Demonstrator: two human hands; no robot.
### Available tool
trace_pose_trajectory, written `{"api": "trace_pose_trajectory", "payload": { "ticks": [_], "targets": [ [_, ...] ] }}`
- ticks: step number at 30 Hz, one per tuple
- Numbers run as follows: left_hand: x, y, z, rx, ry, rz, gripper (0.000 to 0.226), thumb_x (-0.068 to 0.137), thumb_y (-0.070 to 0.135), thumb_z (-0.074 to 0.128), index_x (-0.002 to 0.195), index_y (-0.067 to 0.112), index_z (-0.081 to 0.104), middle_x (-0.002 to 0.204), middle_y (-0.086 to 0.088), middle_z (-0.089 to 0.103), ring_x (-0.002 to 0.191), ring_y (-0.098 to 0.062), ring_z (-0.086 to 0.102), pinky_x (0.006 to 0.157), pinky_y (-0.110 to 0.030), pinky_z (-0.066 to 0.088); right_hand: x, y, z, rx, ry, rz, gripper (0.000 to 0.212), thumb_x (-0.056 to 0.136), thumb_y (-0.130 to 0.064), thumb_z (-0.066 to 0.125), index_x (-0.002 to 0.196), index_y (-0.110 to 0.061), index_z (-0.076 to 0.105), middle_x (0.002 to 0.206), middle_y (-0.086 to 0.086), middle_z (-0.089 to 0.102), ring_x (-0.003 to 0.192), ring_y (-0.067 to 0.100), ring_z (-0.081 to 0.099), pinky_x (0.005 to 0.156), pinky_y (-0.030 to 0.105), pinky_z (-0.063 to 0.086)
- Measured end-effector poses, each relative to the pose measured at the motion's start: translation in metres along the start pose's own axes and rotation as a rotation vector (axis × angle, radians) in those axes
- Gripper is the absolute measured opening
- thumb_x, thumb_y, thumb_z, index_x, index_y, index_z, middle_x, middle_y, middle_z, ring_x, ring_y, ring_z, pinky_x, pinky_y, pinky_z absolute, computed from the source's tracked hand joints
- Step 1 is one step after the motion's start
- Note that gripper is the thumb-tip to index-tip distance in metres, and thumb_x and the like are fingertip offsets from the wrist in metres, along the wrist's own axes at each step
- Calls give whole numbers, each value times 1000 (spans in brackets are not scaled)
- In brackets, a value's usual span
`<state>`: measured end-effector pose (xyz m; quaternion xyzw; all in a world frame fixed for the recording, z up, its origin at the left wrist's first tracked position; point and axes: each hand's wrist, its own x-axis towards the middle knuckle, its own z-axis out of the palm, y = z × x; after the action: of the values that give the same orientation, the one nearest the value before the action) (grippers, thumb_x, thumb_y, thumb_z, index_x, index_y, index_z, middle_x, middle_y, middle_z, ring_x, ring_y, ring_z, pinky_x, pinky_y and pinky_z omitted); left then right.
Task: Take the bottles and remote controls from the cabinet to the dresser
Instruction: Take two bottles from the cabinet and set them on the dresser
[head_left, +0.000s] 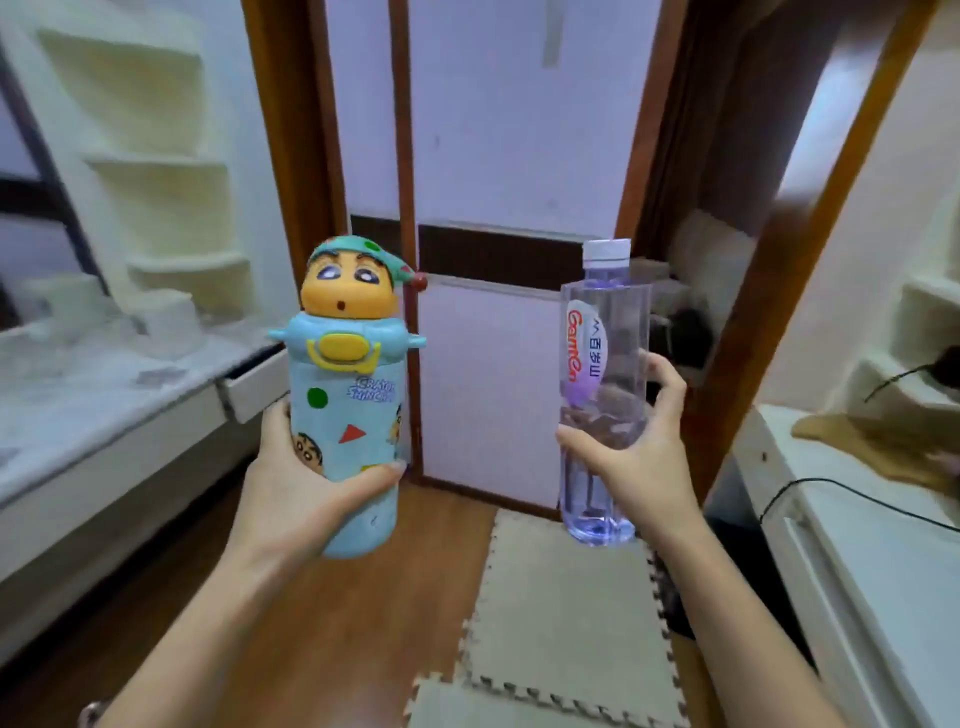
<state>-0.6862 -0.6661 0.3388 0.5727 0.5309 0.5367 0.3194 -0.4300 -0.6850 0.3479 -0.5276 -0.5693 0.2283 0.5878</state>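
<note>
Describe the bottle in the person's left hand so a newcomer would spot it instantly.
In front of the wood-framed sliding door, two bottles are held up. The left hand grips the cartoon bottle: pale blue, opaque, with a cartoon-head lid in a green cap. The clear water bottle beside it is see-through with a white cap.

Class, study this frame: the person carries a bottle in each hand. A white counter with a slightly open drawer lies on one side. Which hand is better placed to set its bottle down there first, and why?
Probably the left hand. It grips the cartoon bottle beside the white counter, while the right hand holds the clear water bottle on the far side.
</note>
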Motion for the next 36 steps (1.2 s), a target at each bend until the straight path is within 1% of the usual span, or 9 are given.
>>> {"api": "trace_pose_trajectory", "payload": {
  "ticks": [3, 6, 10, 14, 19, 24, 27, 31, 36],
  "targets": [
    [-19, -43, -41, 38, 108, -129, 98, 40, 32, 90, 124, 20, 40, 99, 13, 60, 93, -11, 61, 90, -46, 51, -16, 21, 54, 31, -109, 74, 85, 69, -6, 78, 122, -40, 22, 101, -25, 51, 81, -21, 60, 63, -1, 47],
    [-45, -82, -79, 64, 220, -274, 108, 32, 43, 83, 127, 19, 37, 108, 3, 58, 99, -21, 61, 91, -46, 50, -32, 43, 102, 44, -257, 153, 83, 72, -3, 76, 125, -34, 22, 110, -3, 57, 80, -10, 64, 60, -3, 46],
    [-78, -127, -112, 102, 356, -412, 98, 47, 21, 91, 129, 16, 36, 115, 1, 55, 102, -19, 57, 89, -39, 48, -50, 80, 150, 32, -397, 227, 83, 70, -4, 77, 123, -37, 23, 116, 5, 59, 91, 8, 68, 77, 16, 53],
    [-96, -168, -133, 120, 463, -554, 90, 56, 10, 87, 130, 16, 35, 111, 1, 54, 99, -20, 56, 83, -35, 45, -59, 116, 187, -20, -491, 286, 81, 68, 6, 76, 116, -31, 23, 101, -9, 58, 79, -9, 67, 69, 4, 51],
    [-84, -217, -147, 147, 564, -706, 87, 57, 8, 86, 127, 13, 36, 108, -3, 55, 96, -22, 58, 79, -36, 47, -48, 165, 244, -89, -608, 385, 85, 63, 7, 79, 113, -32, 22, 116, 7, 53, 83, -2, 64, 78, 15, 49],
    [-23, -270, -161, 144, 666, -770, 89, 56, 6, 86, 129, 11, 34, 109, -4, 55, 97, -23, 58, 81, -37, 47, 1, 196, 332, -124, -729, 390, 80, 65, 8, 77, 112, -28, 23, 95, -23, 45, 78, -3, 57, 86, 32, 47],
    [29, -291, -171, 95, 735, -800, 90, 56, 6, 86, 129, 11, 35, 112, -6, 57, 99, -24, 59, 82, -39, 50, 41, 205, 390, -138, -788, 358, 79, 66, 8, 76, 117, -23, 25, 88, -21, 44, 75, -2, 55, 80, 27, 44],
    [75, -306, -195, 84, 802, -816, 87, 55, 6, 86, 126, 15, 37, 112, -5, 59, 99, -24, 61, 82, -43, 53, 89, 197, 465, -124, -891, 283, 81, 68, 10, 74, 129, -8, 24, 87, -20, 41, 70, -6, 54, 62, -1, 42],
    [101, -324, -233, 131, 863, -889, 87, 55, 13, 87, 126, 18, 37, 111, -5, 59, 98, -24, 61, 81, -43, 53, 118, 189, 550, -62, -956, 205, 82, 66, 7, 78, 126, -9, 25, 93, -28, 36, 74, -16, 49, 66, 3, 41]
  ]
}}
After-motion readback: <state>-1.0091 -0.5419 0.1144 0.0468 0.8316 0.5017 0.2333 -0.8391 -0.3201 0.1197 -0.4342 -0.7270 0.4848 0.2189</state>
